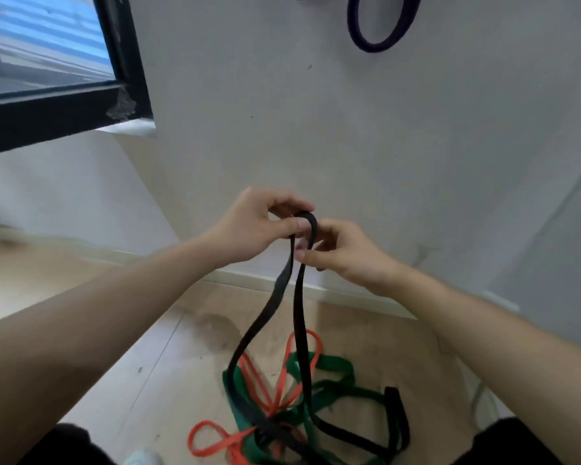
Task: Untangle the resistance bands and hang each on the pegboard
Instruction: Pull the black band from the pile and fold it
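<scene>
A: Where is the black band point(296, 297) sitting?
B: Its top loop is being pinched by the left hand point(259, 226) and right hand point(346, 253); its strands are trailing down into the red band point(265, 394) and green band point(332, 384) tangling on the floor point(155, 370); a purple band point(379, 31) is hanging above it.

Black-framed window point(47, 62), grey wall point(383, 146), wooden floor point(148, 380).
</scene>
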